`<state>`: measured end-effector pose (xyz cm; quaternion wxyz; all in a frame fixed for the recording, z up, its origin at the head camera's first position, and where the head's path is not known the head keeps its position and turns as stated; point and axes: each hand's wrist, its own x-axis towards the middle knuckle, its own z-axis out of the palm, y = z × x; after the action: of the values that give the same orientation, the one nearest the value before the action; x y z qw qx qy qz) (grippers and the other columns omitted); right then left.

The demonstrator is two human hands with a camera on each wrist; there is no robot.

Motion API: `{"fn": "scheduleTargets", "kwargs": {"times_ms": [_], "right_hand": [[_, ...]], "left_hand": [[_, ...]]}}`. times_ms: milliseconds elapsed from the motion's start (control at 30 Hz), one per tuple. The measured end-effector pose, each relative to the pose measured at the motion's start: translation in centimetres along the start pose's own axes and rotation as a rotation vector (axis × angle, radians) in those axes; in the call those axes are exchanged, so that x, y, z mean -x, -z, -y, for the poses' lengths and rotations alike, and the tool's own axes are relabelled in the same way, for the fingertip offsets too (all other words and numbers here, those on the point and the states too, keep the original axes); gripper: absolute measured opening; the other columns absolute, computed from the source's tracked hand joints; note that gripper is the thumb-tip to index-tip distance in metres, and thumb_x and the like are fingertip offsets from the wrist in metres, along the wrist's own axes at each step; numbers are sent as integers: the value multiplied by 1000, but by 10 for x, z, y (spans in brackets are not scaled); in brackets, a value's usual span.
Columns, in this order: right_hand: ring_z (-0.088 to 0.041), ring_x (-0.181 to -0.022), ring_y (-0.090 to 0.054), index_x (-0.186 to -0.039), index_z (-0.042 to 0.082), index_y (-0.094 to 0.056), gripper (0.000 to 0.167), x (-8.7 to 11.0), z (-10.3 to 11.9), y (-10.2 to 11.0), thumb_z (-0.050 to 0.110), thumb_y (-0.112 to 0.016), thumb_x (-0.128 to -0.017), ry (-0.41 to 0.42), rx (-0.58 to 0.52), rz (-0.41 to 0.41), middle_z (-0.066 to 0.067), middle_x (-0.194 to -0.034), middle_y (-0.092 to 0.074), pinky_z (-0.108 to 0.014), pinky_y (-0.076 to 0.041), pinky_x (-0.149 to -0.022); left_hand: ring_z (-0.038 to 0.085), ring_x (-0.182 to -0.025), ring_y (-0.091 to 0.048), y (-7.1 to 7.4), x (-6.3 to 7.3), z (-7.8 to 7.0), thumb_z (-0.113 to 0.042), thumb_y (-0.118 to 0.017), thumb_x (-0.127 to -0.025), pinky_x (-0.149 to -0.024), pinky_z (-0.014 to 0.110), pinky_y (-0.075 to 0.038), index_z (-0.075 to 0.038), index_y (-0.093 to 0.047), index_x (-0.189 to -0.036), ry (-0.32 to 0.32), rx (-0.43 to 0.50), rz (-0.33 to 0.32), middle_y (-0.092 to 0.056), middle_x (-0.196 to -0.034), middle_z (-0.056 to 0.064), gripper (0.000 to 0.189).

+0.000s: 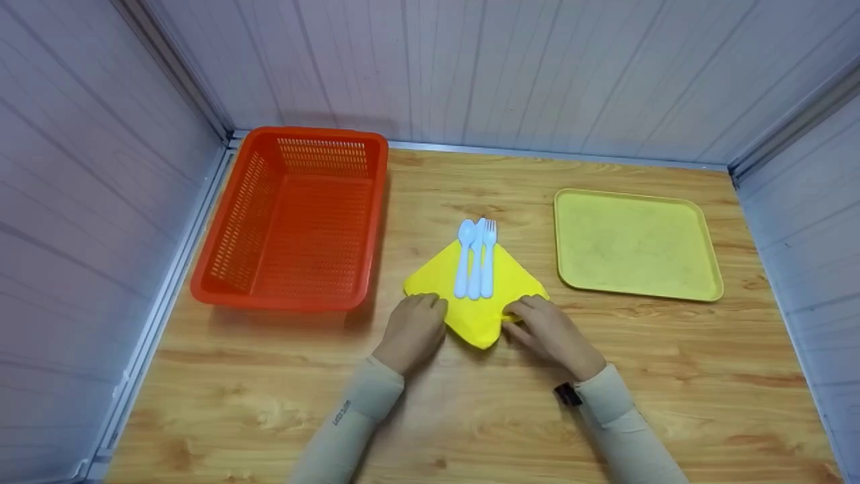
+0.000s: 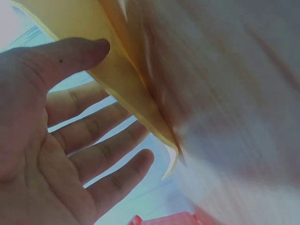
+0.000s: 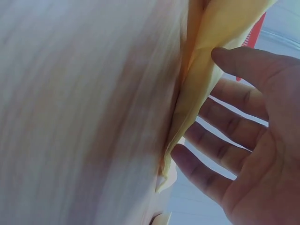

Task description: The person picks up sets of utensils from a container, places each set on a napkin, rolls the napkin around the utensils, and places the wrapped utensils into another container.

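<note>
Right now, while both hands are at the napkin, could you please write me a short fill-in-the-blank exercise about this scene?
The spoon and fork lie on either side of the ____.
The napkin beneath them is ____ in colour.
In the head view, the basket stands to the ____ of the napkin.
The hand nearer the tray is the person's ____ one.

Missing words: knife; yellow; left; right.
</note>
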<state>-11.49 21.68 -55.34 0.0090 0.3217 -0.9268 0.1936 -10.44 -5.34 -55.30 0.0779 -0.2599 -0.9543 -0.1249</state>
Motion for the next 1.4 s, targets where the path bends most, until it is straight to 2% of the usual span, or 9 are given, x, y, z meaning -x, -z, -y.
{"fn": "scheduleTargets", "kwargs": {"times_ms": [100, 300, 433, 500, 700, 800, 900, 1067, 1400], "right_hand": [[-21, -86, -59, -107, 6, -71, 21, 1, -1, 0, 21, -74, -92, 15, -22, -12, -4, -96, -64, -37, -52, -76], [-22, -92, -57, -115, 7, -68, 31, 6, -7, 2, 16, -79, -87, 47, -76, 15, -6, -103, -61, -39, -51, -79], [-27, -95, -56, -117, 5, -66, 38, 8, -12, 1, 9, -81, -82, 85, -62, -24, -10, -107, -60, -42, -50, -81], [-29, -97, -56, -117, 4, -66, 36, 8, -12, 1, 7, -79, -83, 55, -41, -32, -12, -108, -60, -44, -50, -83], [-30, -95, -60, -112, 6, -70, 22, 1, -14, 5, 9, -72, -90, -109, 27, -4, -11, -105, -64, -47, -51, -82], [-30, -89, -62, -107, 4, -72, 17, -5, -17, 6, 10, -70, -92, -130, 52, -23, -10, -99, -66, -47, -52, -78], [-27, -77, -61, -96, 4, -71, 8, -11, -21, 6, 11, -68, -94, -130, 62, -43, -8, -87, -65, -44, -51, -69], [-22, -62, -50, -79, 9, -59, 19, -18, -25, 7, 14, -66, -96, -148, 45, -36, -3, -71, -55, -38, -42, -57], [-20, -60, -44, -80, 8, -59, 21, -24, -26, 7, 17, -66, -97, -232, 46, 11, -3, -69, -49, -36, -40, -55]], "left_hand": [[24, -71, -61, 0, -2, 4, 2, -56, -87, -66, 38, -53, -6, -61, -79, 4, -10, -18, -58, -77, 6, 13], [23, -63, -57, -1, -6, 11, -1, -59, -88, -59, 37, -50, -8, -60, -74, 40, 18, -7, -57, -73, 5, 15], [22, -57, -53, 0, -9, 13, -5, -60, -88, -55, 37, -48, -9, -59, -70, 53, 22, -4, -55, -68, 3, 18], [21, -56, -52, 1, -10, 13, -6, -60, -89, -54, 37, -47, -10, -59, -70, 61, 21, 3, -55, -66, 2, 20], [22, -55, -53, 4, -17, 16, -10, -58, -94, -54, 38, -46, -10, -63, -72, 88, 5, 63, -58, -65, 3, 22], [23, -57, -55, 3, -21, 19, -13, -58, -96, -55, 38, -46, -10, -64, -74, 95, 5, 71, -60, -66, 4, 23], [24, -59, -57, 3, -24, 21, -15, -58, -97, -57, 39, -47, -10, -63, -74, 111, 48, 70, -61, -66, 5, 25], [25, -60, -57, 2, -27, 25, -15, -57, -98, -56, 41, -49, -10, -61, -74, 147, 144, 82, -56, -66, 4, 25], [23, -60, -52, 0, -40, 33, -21, -58, -100, -56, 39, -47, -9, -61, -79, 199, 170, 114, -50, -67, 2, 24]]}}
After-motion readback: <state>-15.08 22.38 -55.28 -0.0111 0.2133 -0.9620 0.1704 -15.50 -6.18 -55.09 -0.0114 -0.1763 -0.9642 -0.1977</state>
